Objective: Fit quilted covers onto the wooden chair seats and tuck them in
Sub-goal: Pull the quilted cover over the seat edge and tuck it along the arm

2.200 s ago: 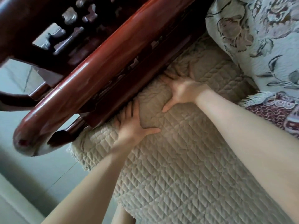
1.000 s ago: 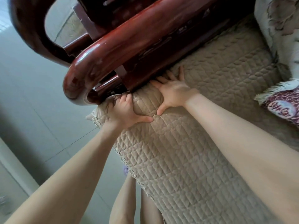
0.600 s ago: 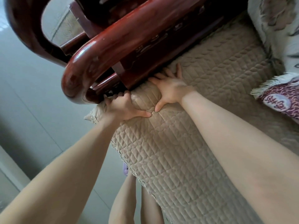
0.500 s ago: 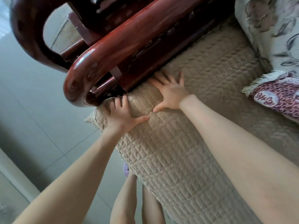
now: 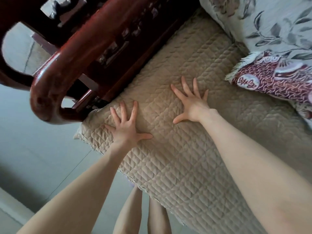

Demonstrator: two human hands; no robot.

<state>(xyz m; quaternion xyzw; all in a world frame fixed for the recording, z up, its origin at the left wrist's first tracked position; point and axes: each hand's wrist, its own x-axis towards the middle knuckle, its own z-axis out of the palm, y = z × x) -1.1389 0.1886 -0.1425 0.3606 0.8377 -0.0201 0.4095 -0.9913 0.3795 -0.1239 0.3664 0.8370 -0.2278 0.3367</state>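
A beige quilted cover [image 5: 177, 159] lies over the seat of a dark red wooden chair, its lace-trimmed edge hanging over the front. The chair's glossy curved armrest [image 5: 55, 85] rises at the upper left. My left hand [image 5: 126, 127] lies flat on the cover near the seat's front left corner, fingers spread. My right hand [image 5: 192, 102] presses flat on the cover further in, fingers spread, a hand's width from the armrest rail. Neither hand holds anything.
A floral cushion [image 5: 273, 22] leans at the upper right, with a maroon patterned fringed cushion [image 5: 270, 78] below it on the seat. Pale tiled floor [image 5: 33, 157] lies to the left. My bare legs [image 5: 143, 215] stand against the seat's front edge.
Both hands have drawn back from the gap under the armrest, where their fingers were pushing the cover in. They now lie flat with spread fingers on top of the cover.
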